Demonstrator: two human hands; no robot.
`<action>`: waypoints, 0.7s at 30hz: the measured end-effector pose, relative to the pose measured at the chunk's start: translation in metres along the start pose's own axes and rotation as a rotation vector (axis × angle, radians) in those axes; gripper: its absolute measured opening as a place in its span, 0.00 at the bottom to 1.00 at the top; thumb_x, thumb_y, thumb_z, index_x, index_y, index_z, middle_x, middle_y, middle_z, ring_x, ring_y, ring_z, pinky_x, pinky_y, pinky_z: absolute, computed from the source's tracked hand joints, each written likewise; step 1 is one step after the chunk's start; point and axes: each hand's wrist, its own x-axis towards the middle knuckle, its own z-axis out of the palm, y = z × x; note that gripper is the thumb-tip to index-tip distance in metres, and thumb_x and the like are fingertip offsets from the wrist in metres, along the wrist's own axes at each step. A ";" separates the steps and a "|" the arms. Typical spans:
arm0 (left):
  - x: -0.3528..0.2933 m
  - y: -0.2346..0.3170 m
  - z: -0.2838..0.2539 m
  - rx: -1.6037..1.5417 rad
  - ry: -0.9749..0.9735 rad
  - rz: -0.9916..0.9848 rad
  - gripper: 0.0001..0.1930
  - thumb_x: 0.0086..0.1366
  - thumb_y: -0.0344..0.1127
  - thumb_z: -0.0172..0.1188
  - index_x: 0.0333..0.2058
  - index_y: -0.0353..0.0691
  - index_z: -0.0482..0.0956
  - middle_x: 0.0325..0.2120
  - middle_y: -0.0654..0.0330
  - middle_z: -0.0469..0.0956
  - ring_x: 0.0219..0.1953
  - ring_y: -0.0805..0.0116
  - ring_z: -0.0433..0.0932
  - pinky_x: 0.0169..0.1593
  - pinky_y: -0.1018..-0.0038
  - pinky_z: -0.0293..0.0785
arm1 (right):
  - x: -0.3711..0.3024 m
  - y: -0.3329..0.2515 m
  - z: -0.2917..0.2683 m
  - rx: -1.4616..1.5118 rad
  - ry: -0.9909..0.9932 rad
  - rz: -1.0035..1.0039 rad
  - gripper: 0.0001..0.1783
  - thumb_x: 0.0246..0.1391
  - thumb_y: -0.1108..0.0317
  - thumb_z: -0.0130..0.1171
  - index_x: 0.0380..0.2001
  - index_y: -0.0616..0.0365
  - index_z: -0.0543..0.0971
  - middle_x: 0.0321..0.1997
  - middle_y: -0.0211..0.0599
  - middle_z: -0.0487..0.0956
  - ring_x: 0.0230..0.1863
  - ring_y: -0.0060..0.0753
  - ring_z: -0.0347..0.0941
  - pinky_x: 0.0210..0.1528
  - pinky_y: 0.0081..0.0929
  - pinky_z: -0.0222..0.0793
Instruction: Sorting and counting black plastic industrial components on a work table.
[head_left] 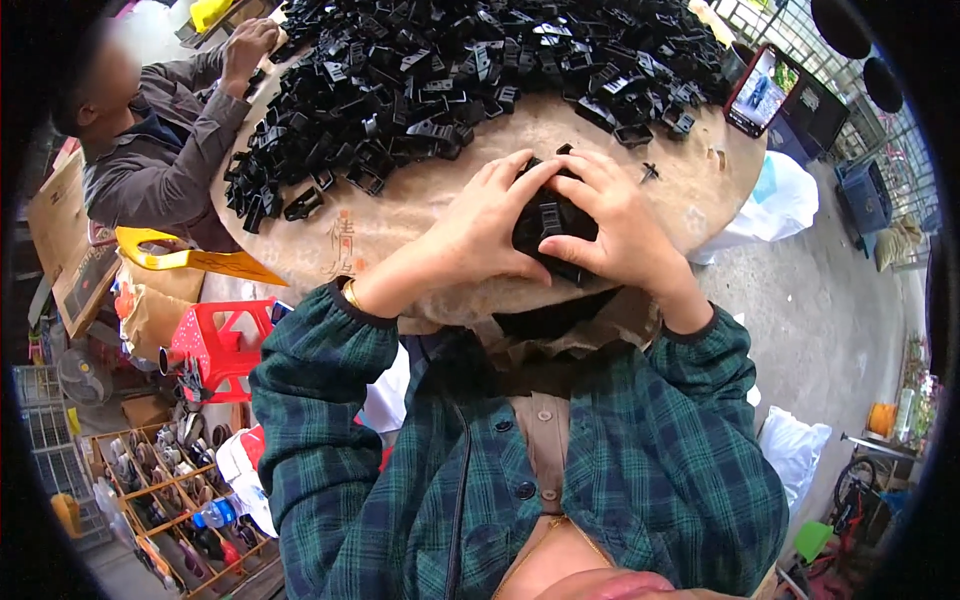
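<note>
Close to the near edge of the table, my left hand [485, 222] and my right hand [618, 215] curl around black plastic parts [553, 222] from both sides. Fingertips meet at the far side, and both thumbs press in from the near side. How many parts are between the hands, and how they fit together, cannot be made out. Beyond my hands lies a large heap of black plastic pieces [450, 75], some with slots. A small black piece [650, 173] rests apart from the heap, just past my right hand.
A tan cloth [410, 205] covers the round table. A phone [763, 90] leans upright at the far right. Another person [165, 150] works at the left side. A yellow-handled tool [190, 258] and a red stool [215, 345] are to the left; white bags [780, 200] are at the right.
</note>
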 end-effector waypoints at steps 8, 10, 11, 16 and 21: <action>-0.007 0.035 0.021 -0.036 0.005 0.118 0.51 0.31 0.42 0.73 0.57 0.45 0.57 0.54 0.45 0.58 0.54 0.43 0.60 0.55 0.57 0.60 | -0.049 -0.005 -0.005 -0.008 0.155 -0.050 0.29 0.42 0.48 0.60 0.37 0.65 0.74 0.47 0.48 0.72 0.51 0.53 0.66 0.51 0.41 0.61; -0.006 0.042 0.027 0.001 -0.034 0.185 0.50 0.31 0.41 0.73 0.57 0.45 0.58 0.55 0.47 0.57 0.55 0.44 0.59 0.55 0.57 0.60 | -0.068 -0.001 -0.004 -0.024 0.271 -0.087 0.28 0.43 0.46 0.58 0.36 0.62 0.75 0.46 0.45 0.74 0.49 0.50 0.68 0.48 0.39 0.63; -0.006 0.047 0.029 0.008 -0.062 0.232 0.49 0.32 0.41 0.72 0.57 0.46 0.58 0.55 0.47 0.57 0.55 0.44 0.59 0.55 0.57 0.61 | -0.079 -0.003 -0.004 -0.063 0.275 -0.088 0.29 0.43 0.45 0.58 0.36 0.62 0.74 0.46 0.46 0.74 0.49 0.51 0.68 0.48 0.39 0.63; -0.011 0.064 0.041 0.168 -0.101 0.430 0.40 0.37 0.41 0.67 0.53 0.46 0.62 0.52 0.49 0.61 0.55 0.50 0.61 0.55 0.58 0.61 | -0.118 -0.018 0.016 -0.140 0.317 -0.048 0.22 0.41 0.58 0.63 0.37 0.62 0.74 0.51 0.50 0.68 0.51 0.56 0.65 0.51 0.44 0.64; -0.018 0.057 0.071 0.485 0.075 0.765 0.19 0.53 0.39 0.48 0.44 0.39 0.68 0.37 0.57 0.72 0.48 0.60 0.67 0.57 0.60 0.58 | -0.146 -0.022 0.029 -0.157 0.327 0.005 0.13 0.38 0.70 0.63 0.28 0.63 0.74 0.48 0.47 0.71 0.48 0.53 0.67 0.49 0.42 0.65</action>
